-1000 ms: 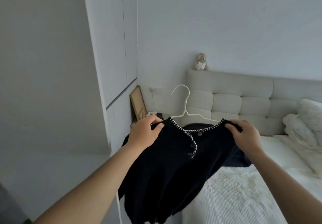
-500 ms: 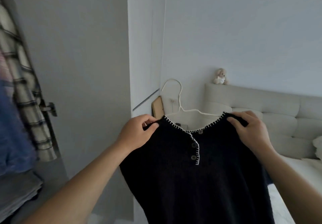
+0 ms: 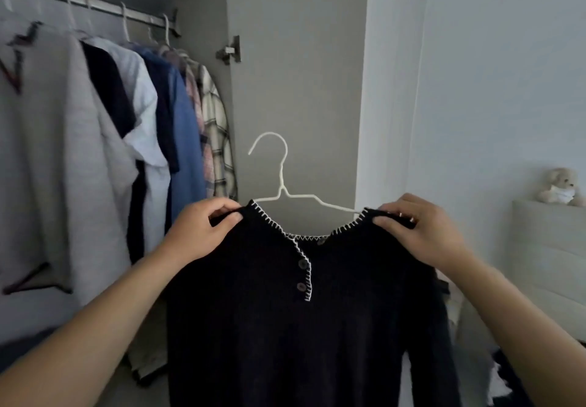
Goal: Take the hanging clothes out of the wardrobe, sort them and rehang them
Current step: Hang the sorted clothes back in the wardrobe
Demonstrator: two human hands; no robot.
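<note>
I hold a black knit top (image 3: 285, 327) with white stitched neckline and dark buttons, hung on a white wire hanger (image 3: 280, 181) whose hook points up and left. My left hand (image 3: 199, 232) pinches its left shoulder, and my right hand (image 3: 421, 232) pinches its right shoulder. The top hangs in front of the open wardrobe. On the wardrobe rail (image 3: 95, 5) at the upper left hang several garments: a grey top (image 3: 41, 153), a white shirt (image 3: 142, 127), a blue shirt (image 3: 187, 140) and a plaid shirt (image 3: 218, 140).
The wardrobe's grey side panel (image 3: 295, 73) with a metal hinge (image 3: 230, 51) stands behind the hanger. A white wall fills the right. A teddy bear (image 3: 559, 186) sits on the padded headboard (image 3: 548, 248) at the far right. Dark fabric lies at the lower right.
My view has swung left from the bed to the open wardrobe. The rail and hanging clothes have come into sight. Both hands keep the same hold on the black top.
</note>
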